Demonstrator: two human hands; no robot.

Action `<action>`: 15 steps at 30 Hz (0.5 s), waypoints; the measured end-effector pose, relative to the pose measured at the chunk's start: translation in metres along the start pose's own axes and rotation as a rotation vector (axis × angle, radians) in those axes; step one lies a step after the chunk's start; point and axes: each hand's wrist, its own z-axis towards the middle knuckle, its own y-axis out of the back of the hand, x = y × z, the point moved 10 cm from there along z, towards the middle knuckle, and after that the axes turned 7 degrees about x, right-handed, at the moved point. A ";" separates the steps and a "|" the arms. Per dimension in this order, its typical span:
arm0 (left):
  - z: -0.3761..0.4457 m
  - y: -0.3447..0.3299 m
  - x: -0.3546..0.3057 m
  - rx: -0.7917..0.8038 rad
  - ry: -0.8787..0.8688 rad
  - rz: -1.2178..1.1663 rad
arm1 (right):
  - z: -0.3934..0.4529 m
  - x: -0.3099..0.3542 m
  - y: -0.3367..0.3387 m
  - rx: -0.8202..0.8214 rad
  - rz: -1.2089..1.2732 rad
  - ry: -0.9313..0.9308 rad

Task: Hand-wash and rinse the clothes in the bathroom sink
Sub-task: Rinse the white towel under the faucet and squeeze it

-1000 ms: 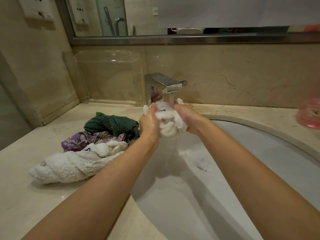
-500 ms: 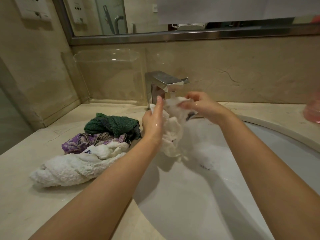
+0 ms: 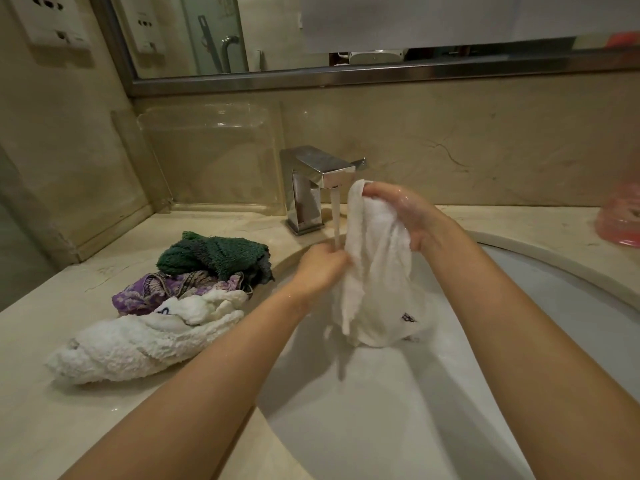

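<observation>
While water runs from square chrome faucet [image 3: 323, 174] at 12 o'clock, my right hand [image 3: 398, 213] grips wet white terry cloth [image 3: 377, 271] by top; left hand [image 3: 322, 268] pinches its edge.

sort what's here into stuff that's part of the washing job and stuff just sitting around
Part of the job:
- white cloth, held by left hand and right hand
- faucet, water running
- sink
- green towel, purple garment, white towel piled on the counter

Just lying about:
- clear plastic box
- pink container
- wall sockets
</observation>
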 end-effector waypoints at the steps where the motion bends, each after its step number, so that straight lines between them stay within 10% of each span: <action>1: 0.000 0.005 0.001 -0.040 0.003 -0.005 | 0.002 0.000 0.001 -0.006 -0.005 -0.005; 7: -0.012 0.025 0.001 -0.176 0.020 -0.548 | 0.006 0.002 0.022 -0.183 -0.130 -0.021; 12: -0.011 -0.011 0.000 0.207 0.024 -0.303 | 0.014 -0.011 0.004 -0.132 0.046 -0.071; 15: -0.007 -0.003 0.004 0.108 0.035 -0.259 | 0.015 -0.018 0.004 -0.223 0.047 -0.088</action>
